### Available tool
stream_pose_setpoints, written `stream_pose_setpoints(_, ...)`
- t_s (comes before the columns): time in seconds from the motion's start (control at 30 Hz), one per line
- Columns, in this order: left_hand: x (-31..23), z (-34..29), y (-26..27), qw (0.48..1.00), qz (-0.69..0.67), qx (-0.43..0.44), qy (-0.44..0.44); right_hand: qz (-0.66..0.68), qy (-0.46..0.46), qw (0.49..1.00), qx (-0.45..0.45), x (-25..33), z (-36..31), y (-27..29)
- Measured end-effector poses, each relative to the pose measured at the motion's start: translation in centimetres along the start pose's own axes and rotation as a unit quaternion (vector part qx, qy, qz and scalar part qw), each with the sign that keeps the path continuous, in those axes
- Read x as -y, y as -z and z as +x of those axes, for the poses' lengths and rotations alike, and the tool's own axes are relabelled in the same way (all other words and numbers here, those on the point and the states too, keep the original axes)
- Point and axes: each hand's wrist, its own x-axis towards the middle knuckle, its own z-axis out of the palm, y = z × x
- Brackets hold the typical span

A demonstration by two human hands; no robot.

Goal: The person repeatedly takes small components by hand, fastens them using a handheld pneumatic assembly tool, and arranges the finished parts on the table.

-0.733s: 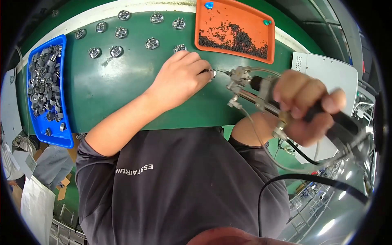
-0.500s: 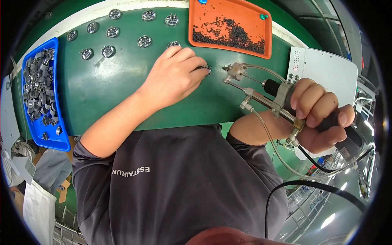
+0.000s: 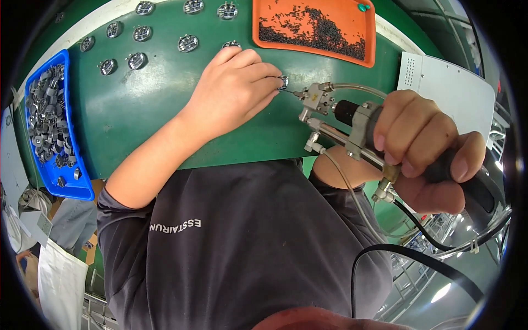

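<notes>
My left hand (image 3: 234,93) is closed, pinching a small round silver part (image 3: 284,82) between its fingertips above the green table; the fingers hide most of it. My right hand (image 3: 426,143) wraps round the dark handle of a needle-tipped hand tool (image 3: 316,99) with a metal valve block, clear tubes and a black cable. Its thin needle points left and reaches the edge of the part, beside my left fingertips. Whether the needle touches it I cannot tell. Another round part (image 3: 232,44) lies just beyond my left knuckles, partly covered.
Several round silver parts (image 3: 188,43) lie spread across the green table (image 3: 137,110). A blue tray (image 3: 85,190) of grey and metal pieces stands at the left. At the far side sits an orange tray (image 3: 370,33) of tiny black pieces; a white box (image 3: 456,88) stands at the right.
The tool in my right hand has moved left, so its needle has come up to the round part. My left hand still pinches that part, now turned with more of its edge showing.
</notes>
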Motion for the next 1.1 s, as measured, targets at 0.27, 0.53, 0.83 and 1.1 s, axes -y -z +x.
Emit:
stream_pose_setpoints(0.27, 0.2, 0.2, -0.3, 1.0, 0.006, -0.006, -0.005, 0.001, -0.025, 0.999, 0.039, -0.1, 0.6, 0.3)
stream_pose_setpoints(0.53, -0.7, -0.1, -0.1, 0.999, 0.041, -0.009, -0.017, -0.013, -0.029, 0.999, 0.02, -0.2, 1.4, -1.2)
stream_pose_setpoints(0.83, -0.4, -0.7, 2.5, 0.989, 0.136, -0.01, -0.052, -0.041, 0.096, 0.99, -0.1, 1.2, 0.3, -3.0)
stream_pose_setpoints(1.1, 5.1, -10.0, 22.3, 0.86, 0.422, -0.209, 0.196, -0.066, 0.11, 0.984, -0.12, 1.1, -0.1, -1.2)
